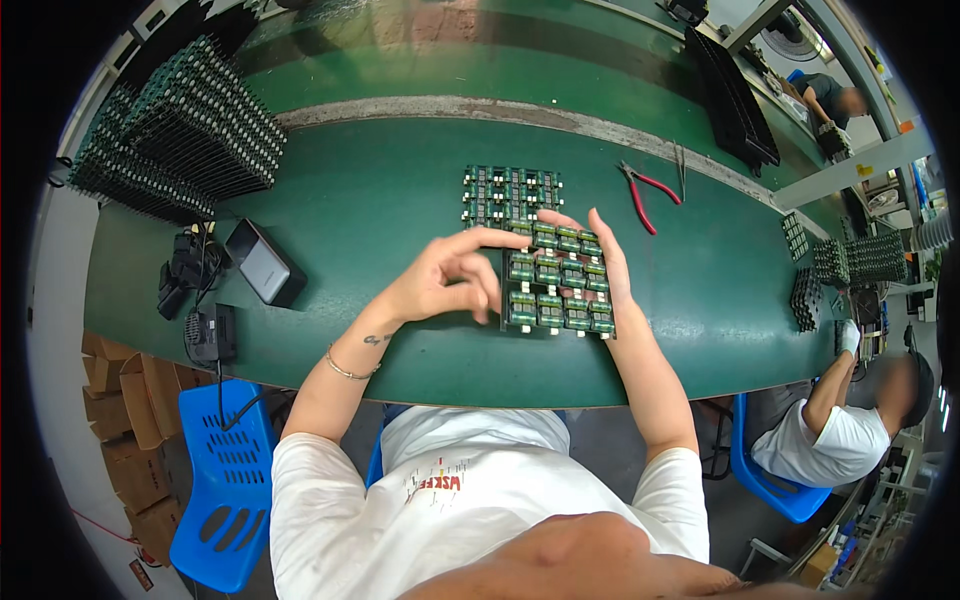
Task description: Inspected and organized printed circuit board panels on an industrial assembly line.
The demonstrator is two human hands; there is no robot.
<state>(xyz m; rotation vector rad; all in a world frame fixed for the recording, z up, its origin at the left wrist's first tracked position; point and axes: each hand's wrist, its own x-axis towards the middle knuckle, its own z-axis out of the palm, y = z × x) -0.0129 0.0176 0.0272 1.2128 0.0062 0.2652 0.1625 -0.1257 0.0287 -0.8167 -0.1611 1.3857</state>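
My right hand (617,268) grips a panel of green circuit boards (548,290) by its right side, with its fingers behind the panel. Rows of green cylindrical parts and small white connectors cover the held panel, which is lifted and tilted above the table. At its upper left, the index finger of my left hand (447,277) stretches out to a part near the edge. The thumb and other fingers of that hand are bent and apart, slightly blurred, with nothing seen between them. Just beyond lies a second board panel (511,190) on the green table, partly covered by the held one.
Red-handled cutters (648,195) and tweezers (681,170) lie at the right. Tall board stacks (205,125) stand at the far left, near a grey-and-black box (266,262) and cabled devices (205,330). A co-worker (835,430) sits at the right, another person farther back.
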